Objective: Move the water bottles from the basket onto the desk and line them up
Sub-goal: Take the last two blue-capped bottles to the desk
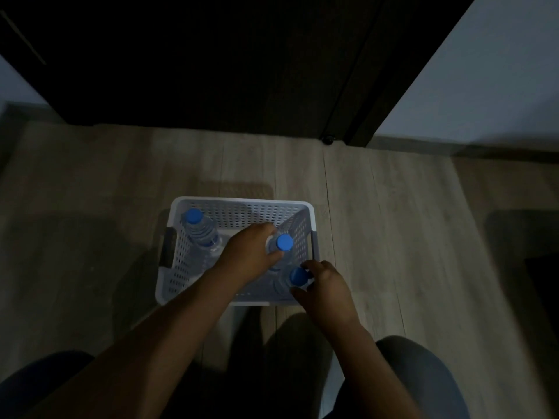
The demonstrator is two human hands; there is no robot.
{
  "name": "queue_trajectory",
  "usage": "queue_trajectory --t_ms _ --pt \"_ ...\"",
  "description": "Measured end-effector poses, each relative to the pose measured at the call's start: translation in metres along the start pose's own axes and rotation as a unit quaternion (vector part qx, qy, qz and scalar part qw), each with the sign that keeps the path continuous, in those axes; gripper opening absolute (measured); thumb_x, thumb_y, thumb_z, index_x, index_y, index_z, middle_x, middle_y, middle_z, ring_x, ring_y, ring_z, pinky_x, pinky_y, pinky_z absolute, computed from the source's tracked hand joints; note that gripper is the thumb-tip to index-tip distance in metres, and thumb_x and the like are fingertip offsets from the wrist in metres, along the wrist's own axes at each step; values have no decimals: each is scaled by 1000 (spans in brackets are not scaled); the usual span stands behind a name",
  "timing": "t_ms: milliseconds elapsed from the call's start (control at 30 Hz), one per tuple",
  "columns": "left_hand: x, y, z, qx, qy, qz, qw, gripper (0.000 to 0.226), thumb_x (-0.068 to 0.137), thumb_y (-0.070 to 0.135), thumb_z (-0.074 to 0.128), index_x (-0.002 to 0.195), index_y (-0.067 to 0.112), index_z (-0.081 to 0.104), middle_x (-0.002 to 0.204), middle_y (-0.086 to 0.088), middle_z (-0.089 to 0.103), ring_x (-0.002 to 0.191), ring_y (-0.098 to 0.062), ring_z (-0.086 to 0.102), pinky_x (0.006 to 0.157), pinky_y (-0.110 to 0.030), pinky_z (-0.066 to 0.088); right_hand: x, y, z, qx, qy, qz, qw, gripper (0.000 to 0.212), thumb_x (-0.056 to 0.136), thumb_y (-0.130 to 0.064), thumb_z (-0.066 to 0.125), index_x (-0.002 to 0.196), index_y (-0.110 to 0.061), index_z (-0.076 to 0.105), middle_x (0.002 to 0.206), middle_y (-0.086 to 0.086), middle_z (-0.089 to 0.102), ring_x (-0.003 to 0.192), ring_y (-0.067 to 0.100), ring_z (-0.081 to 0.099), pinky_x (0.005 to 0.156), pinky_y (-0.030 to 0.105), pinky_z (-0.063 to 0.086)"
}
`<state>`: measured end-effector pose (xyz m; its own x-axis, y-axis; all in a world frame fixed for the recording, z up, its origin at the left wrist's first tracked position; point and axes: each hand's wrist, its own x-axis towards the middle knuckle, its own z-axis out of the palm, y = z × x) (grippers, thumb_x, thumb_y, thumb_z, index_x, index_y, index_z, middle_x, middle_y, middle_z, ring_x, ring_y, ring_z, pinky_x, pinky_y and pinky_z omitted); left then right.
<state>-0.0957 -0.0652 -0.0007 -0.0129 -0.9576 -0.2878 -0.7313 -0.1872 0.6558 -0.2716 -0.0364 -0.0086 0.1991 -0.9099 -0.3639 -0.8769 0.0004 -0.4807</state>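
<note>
A white perforated basket (242, 205) stands on the wooden floor in dim light. Three clear water bottles with blue caps are inside it. One bottle (201, 229) stands alone in the back left corner. My left hand (246, 252) reaches into the basket and its fingers curl round the neck of the middle bottle (284, 242) on the right side. My right hand (325, 287) grips the third bottle (298, 276) near its cap at the front right corner. The desk is not in view.
A dark door and frame (211, 62) fill the far side, with a small black doorstop (328, 139) at its foot. A pale wall (484, 80) runs along the right. My knees (423, 379) show at the bottom, close to the basket.
</note>
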Motion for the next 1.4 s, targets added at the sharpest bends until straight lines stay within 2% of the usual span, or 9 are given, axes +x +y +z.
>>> queue_trajectory --t_ms 133,333,433,633,733,900,1067,1300,1400 --pt "9 0 5 6 4 8 1000 46 81 31 69 123 18 55 124 -2 59 111 -18 55 93 -33 47 4 5 6 -4 21 -11 1000 44 83 -28 71 124 -24 55 118 -2 56 94 10 60 79 20 51" --pt "17 3 15 1 -8 43 999 26 78 23 71 101 12 65 101 -6 64 96 -22 60 84 -40 50 0 14 15 52 57 -30 997 40 81 -27 73 119 -28 59 111 -9 53 86 1 53 70 12 46" --pt "16 -2 18 -36 10 41 998 29 79 24 72 105 14 66 105 -4 66 99 -20 59 87 -38 49 -4 16 18 128 87 -47 987 31 80 -25 72 110 -28 64 104 -13 55 88 1 55 75 21 53" --pt "-2 -16 25 -85 72 21 994 35 80 25 72 112 14 64 113 -1 64 106 -16 57 90 -27 44 -11 21 15 246 146 -36 958 25 78 -22 73 100 -30 65 103 -17 57 96 -2 57 77 20 53" --pt "-13 -22 20 -129 127 20 983 38 78 22 75 113 10 64 114 -3 64 107 -15 57 90 -20 40 -14 16 7 253 169 -59 951 25 78 -21 74 100 -29 66 104 -18 57 99 -4 56 80 10 48" --pt "-40 -13 5 -196 184 33 963 34 82 32 67 113 18 60 114 9 61 101 5 54 86 0 39 -18 -5 -18 303 203 -78 928 29 76 -25 72 104 -30 65 108 -21 61 105 -5 56 87 6 44" --pt "-64 3 -26 -243 223 51 943 42 85 46 55 116 17 56 113 9 60 108 2 55 91 -10 46 -24 -35 -46 367 232 -127 892 29 80 -23 68 109 -20 64 114 -13 64 116 10 58 99 32 48" --pt "-74 46 -86 -274 287 140 907 28 87 54 43 105 33 50 107 12 62 98 -2 61 84 -17 49 -32 -95 -95 456 260 -170 834 32 86 -28 64 110 -9 56 115 3 64 112 17 61 91 31 53" --pt "-74 62 -111 -262 309 191 894 47 91 55 39 107 13 55 101 2 64 94 -7 62 83 -19 49 -36 -122 -116 457 287 -205 817 27 87 -33 56 108 -17 53 109 3 63 102 13 62 83 22 52"
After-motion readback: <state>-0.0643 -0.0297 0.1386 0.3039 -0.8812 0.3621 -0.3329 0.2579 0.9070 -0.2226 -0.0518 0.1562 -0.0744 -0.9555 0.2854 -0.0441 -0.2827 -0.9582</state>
